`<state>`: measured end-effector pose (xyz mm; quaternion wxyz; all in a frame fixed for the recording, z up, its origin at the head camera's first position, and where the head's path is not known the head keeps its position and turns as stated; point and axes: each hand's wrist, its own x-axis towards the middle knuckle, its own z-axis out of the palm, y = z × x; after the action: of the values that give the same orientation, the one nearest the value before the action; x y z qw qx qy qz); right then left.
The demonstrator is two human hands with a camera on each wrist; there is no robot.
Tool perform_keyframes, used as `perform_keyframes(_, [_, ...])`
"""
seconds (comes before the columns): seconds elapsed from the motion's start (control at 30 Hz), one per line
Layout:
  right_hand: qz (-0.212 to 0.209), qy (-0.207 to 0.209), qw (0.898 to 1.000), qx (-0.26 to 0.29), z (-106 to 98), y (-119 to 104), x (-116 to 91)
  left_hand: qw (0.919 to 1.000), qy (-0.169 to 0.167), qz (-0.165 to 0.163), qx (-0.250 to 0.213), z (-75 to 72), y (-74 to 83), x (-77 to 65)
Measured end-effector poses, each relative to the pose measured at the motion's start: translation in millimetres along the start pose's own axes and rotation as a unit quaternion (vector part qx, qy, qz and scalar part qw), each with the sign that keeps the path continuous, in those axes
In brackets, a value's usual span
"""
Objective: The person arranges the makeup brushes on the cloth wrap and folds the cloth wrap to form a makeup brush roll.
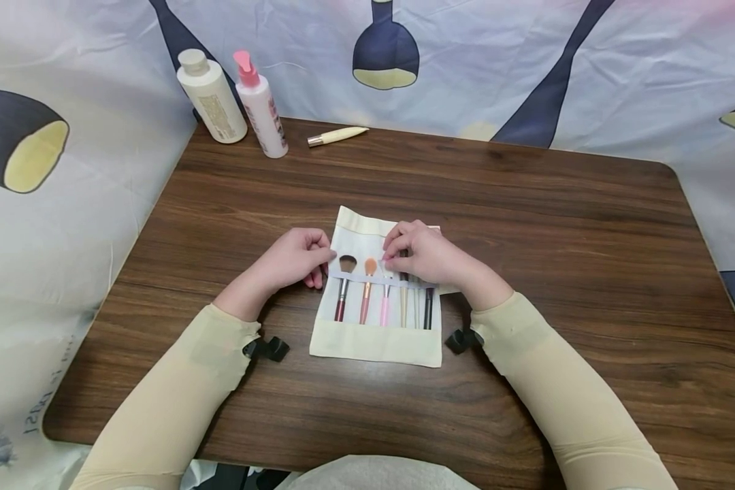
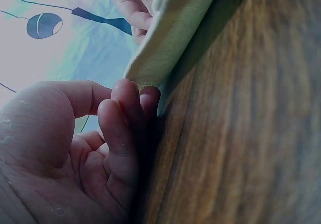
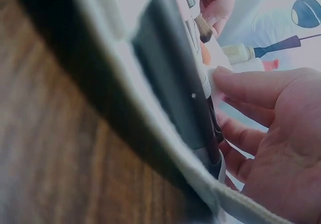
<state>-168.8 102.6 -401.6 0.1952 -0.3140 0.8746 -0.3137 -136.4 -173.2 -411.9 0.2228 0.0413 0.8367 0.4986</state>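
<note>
An unrolled cream cloth brush roll [image 1: 373,344] lies on the table with several makeup brushes in a row, under a pale strap. My left hand [image 1: 299,257] pinches its left edge between thumb and fingers; in the left wrist view the cloth edge [image 2: 165,48] rises from those fingertips. Over the brush heads, my right hand [image 1: 421,253] pinches the whitish head of the pink-handled brush [image 1: 384,309]. To its left are a dark fluffy brush [image 1: 347,263] and an orange-tipped brush [image 1: 370,267]. Fingers partly cover the brushes on the right, including one with a black handle [image 1: 429,309].
At the back left of the wooden table [image 1: 557,238] stand a white bottle [image 1: 214,99] and a pink-topped pump bottle [image 1: 262,112]. A cream tube [image 1: 337,136] lies by the back edge. Patterned cloth [image 1: 459,61] hangs behind.
</note>
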Motion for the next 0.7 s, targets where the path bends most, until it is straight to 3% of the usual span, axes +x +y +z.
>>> perform_keyframes(0.13, [-0.008, 0.006, 1.000, -0.014, -12, -1, -9, 1.0000, 0.003, 0.003, 0.003, -1.4, -0.2, -0.9])
perform_keyframes(0.37, [0.071, 0.048, 0.996, -0.035, -43, 8, -49, 0.9999, -0.001, 0.006, 0.008, 0.7, 0.7, 0.5])
perform_keyframes(0.53, [0.123, 0.019, 0.990, -0.064, -43, 19, -76, 0.9999, 0.000, -0.004, 0.014, -0.5, 1.0, -0.1])
perform_keyframes(0.7, [0.140, -0.018, 0.990, 0.009, -35, 30, -86, 0.9999, 0.001, -0.003, 0.017, -0.6, -1.0, 0.3])
